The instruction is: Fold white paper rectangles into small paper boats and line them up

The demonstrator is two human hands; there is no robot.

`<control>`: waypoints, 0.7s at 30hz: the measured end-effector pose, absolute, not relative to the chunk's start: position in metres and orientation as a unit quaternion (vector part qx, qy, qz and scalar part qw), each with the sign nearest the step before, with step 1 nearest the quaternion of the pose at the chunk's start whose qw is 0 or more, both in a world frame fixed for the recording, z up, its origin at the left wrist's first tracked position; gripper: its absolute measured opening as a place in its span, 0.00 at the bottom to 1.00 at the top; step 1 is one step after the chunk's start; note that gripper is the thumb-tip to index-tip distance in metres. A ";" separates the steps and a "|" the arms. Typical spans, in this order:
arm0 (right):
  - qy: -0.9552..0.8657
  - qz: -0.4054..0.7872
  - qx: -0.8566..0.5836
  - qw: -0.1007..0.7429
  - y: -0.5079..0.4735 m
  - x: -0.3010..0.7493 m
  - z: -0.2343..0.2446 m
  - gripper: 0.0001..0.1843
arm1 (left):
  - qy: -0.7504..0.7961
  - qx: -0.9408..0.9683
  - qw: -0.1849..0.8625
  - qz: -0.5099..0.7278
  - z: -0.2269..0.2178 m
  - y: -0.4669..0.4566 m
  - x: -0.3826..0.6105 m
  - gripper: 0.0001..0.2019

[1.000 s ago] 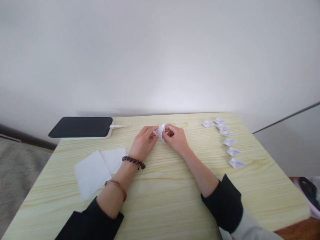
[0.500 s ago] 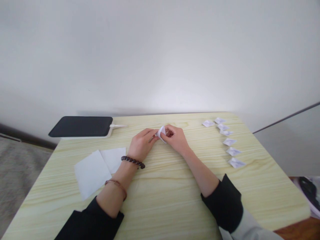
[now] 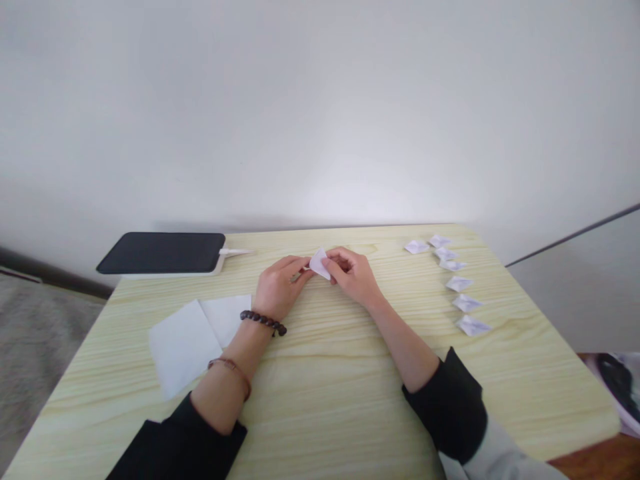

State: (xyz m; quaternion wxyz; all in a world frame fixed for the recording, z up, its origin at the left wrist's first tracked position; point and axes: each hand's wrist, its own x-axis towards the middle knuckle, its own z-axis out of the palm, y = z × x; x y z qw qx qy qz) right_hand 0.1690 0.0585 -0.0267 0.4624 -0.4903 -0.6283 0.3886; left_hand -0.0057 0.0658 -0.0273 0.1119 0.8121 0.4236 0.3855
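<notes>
A small piece of folded white paper (image 3: 319,264) is held up between my two hands, over the middle of the table. My left hand (image 3: 281,285) pinches its left side between thumb and fingers, and a beaded bracelet circles that wrist. On the right side, my right hand (image 3: 354,275) grips the paper with its thumb laid on the near face and the fingers curled behind. My fingers cover part of the folds. To the left of my left hand lie white paper sheets (image 3: 183,347), overlapping and flat.
Several small folded paper boats (image 3: 467,303) stand in a curved row at the table's right. A black-screened device (image 3: 163,253) lies at the back left with a white cable (image 3: 235,252) plugged in. The wooden table (image 3: 330,400) meets a white wall (image 3: 320,113) behind.
The folded paper has turned and shifted slightly left, so its face now shows wider. My left hand has moved a little left; the sheets and boats stay where they were.
</notes>
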 end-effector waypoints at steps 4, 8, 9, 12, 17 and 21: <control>-0.615 0.405 -0.483 0.474 0.058 0.169 -0.027 0.09 | 0.413 0.808 0.130 0.400 -0.027 0.066 -0.006 0.12; -0.603 0.432 -0.458 0.490 0.057 0.169 -0.026 0.09 | 0.407 0.804 0.142 0.409 -0.027 0.066 -0.005 0.11; -0.599 0.442 -0.447 0.496 0.057 0.169 -0.025 0.09 | 0.405 0.802 0.149 0.412 -0.026 0.066 -0.006 0.11; -0.585 0.471 -0.419 0.511 0.058 0.171 -0.025 0.10 | 0.403 0.790 0.184 0.424 -0.023 0.065 -0.006 0.11; -0.576 0.464 -0.426 0.520 0.058 0.173 -0.026 0.12 | 0.442 0.737 0.301 0.413 -0.020 0.064 -0.005 0.12; -0.580 0.409 -0.474 0.521 0.058 0.172 -0.029 0.12 | 0.459 0.645 0.457 0.405 -0.020 0.064 -0.002 0.19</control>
